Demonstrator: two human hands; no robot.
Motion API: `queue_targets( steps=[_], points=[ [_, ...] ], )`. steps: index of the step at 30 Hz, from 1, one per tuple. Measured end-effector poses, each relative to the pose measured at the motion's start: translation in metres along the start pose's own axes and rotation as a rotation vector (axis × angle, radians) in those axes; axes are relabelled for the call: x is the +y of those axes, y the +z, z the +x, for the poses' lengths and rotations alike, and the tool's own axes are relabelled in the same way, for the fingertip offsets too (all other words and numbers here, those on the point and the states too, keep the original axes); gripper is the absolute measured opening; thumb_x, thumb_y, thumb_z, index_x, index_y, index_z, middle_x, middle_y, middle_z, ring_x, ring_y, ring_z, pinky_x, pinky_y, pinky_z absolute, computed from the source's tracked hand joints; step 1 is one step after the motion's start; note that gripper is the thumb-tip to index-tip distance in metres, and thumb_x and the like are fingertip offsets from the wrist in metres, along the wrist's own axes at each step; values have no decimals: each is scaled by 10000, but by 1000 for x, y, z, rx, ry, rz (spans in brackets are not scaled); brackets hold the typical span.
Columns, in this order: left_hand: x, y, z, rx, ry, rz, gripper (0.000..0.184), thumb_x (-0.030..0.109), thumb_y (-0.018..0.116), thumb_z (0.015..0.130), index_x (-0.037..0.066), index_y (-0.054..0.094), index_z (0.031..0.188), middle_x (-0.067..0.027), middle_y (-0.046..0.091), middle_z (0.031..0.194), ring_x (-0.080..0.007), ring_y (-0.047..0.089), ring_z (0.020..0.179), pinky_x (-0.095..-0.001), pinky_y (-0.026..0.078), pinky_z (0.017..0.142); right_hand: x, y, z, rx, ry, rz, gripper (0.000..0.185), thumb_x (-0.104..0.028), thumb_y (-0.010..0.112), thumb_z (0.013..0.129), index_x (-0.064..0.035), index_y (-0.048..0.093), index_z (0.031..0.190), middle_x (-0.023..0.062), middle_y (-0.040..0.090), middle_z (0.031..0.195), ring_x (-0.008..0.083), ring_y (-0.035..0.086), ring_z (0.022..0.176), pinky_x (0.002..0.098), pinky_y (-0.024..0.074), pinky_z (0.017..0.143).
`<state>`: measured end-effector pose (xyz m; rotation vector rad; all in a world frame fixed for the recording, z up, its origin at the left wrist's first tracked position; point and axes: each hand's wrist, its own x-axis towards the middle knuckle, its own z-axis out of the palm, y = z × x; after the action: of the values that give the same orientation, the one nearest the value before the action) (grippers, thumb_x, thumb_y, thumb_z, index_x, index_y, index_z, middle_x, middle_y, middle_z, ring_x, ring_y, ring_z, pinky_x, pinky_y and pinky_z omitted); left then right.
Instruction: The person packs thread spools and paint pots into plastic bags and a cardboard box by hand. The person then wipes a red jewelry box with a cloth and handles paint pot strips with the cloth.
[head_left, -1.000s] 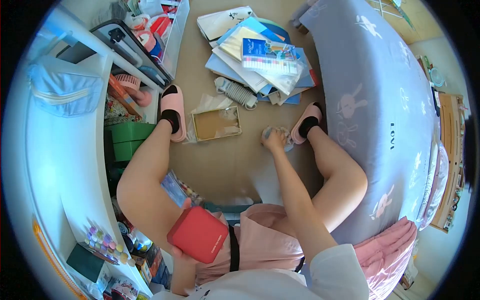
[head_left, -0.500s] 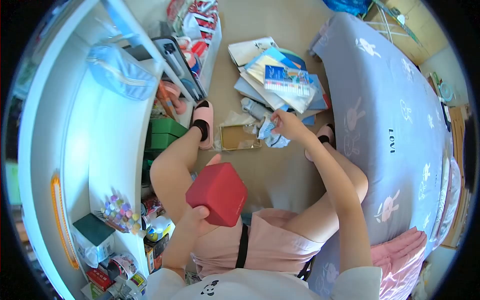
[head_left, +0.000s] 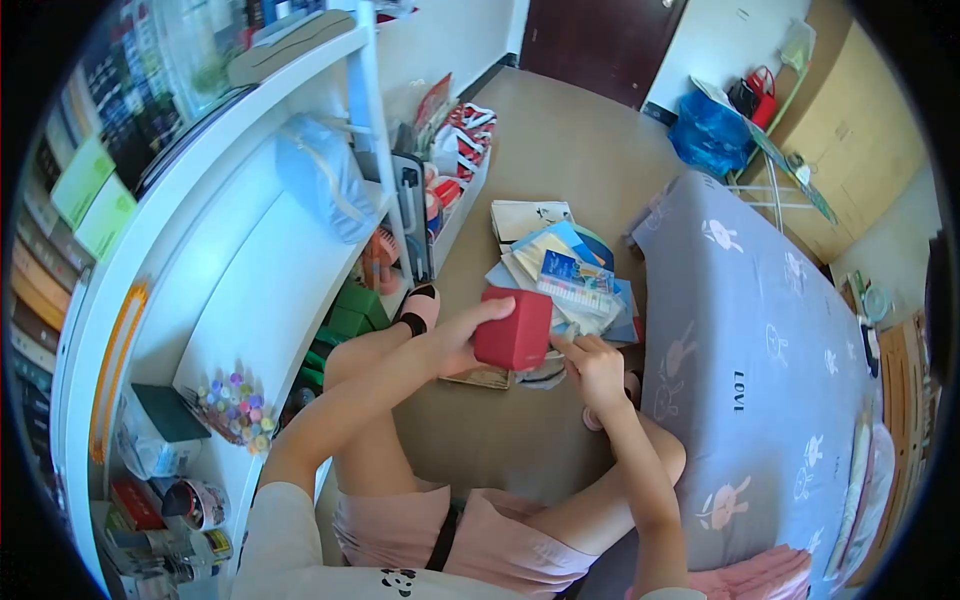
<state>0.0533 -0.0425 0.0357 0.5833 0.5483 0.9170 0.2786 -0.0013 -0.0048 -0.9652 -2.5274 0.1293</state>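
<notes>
Red box (head_left: pixel 515 330) is up off the floor (head_left: pixel 450 430), in front of the seated person's knees. The left hand (head_left: pixel 462 338) grips it from its left side, thumb laid along the near upper part. The right hand (head_left: pixel 598 375) is at the box's right side, fingers bent towards it – whether they touch it, or pinch anything small, I cannot tell. Just below the box, the edge of a shallow tray (head_left: pixel 480 378) shows on the floor, partly covered; something crumpled and pale lies or hangs beside it, too hidden to name.

Beyond the hands is a loose pile of papers (head_left: pixel 530 218), a pen set (head_left: pixel 575 280) on top. A pink slipper (head_left: pixel 425 303) is on the left foot, near a green box (head_left: pixel 355 308) low under the white desk (head_left: pixel 240 310). On that desk are a pale blue pouch (head_left: pixel 325 180) and, nearer, a cluster of coloured pens (head_left: pixel 235 405). To the right runs the bed (head_left: pixel 740 290) – grey-blue, printed with rabbits.
</notes>
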Motion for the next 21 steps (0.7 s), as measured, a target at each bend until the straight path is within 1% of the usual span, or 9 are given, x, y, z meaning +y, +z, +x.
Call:
queue_targets(
  steps=[2,4,6,8,10,12,16,18,21],
  points=[
    [6,-2,11,-66,-36,-168,533,365,542,763,63,362,1165,-90,476,1096,-220,476,1009,-382,384,870,3,-4,-3,111,-17,-76,219,-84,605,631,-78,590,850,54,492,666,218,493,666,316,423,576],
    [4,-13,19,-67,-38,-187,526,363,544,759,67,372,1159,-84,476,1102,-227,473,1014,-391,368,882,-3,-21,2,426,17,-27,106,-60,593,630,-59,579,735,33,460,633,198,453,663,288,391,548],
    [4,-20,22,-29,51,-145,529,364,552,751,69,381,1156,-85,475,1107,-227,472,1018,-402,364,882,9,-13,-6,455,60,-17,35,-67,570,707,-56,548,732,23,460,632,144,448,627,268,370,538],
    [3,-21,28,61,53,-121,547,380,560,739,62,389,1150,-83,477,1106,-235,465,1028,-414,356,885,28,10,-25,261,554,893,83,-113,529,794,-55,535,735,1,496,677,96,452,623,235,365,549],
    [0,-23,36,18,48,-265,563,399,570,724,71,393,1146,-81,476,1110,-238,456,1039,-413,349,892,30,12,-26,297,569,1030,117,-142,460,852,-39,512,829,-11,510,741,61,445,658,187,366,610],
    [-11,-23,42,52,44,-279,565,403,572,722,77,393,1147,-81,470,1117,-239,454,1040,-413,348,891,23,1,-24,628,721,1545,117,-149,450,855,-51,514,854,-1,524,754,71,479,684,198,393,624],
    [-24,-8,54,103,-40,-474,541,397,561,737,107,387,1160,-87,443,1152,-233,448,1048,-404,350,886,0,-21,-21,811,692,1542,155,-187,454,854,-50,476,923,12,510,820,63,468,721,202,388,626],
    [-35,-5,60,165,-7,-406,562,392,551,750,120,349,1198,-82,438,1156,-220,445,1049,-391,351,885,-15,-17,-28,753,545,1391,210,-216,470,839,-37,471,949,69,515,860,135,489,779,271,392,697],
    [-49,4,64,203,51,-192,619,382,535,770,144,255,1267,-69,435,1155,-194,442,1048,-366,350,887,-20,-6,-25,544,113,865,264,-238,555,761,-40,531,933,106,519,932,246,498,843,391,355,768]
  ],
)
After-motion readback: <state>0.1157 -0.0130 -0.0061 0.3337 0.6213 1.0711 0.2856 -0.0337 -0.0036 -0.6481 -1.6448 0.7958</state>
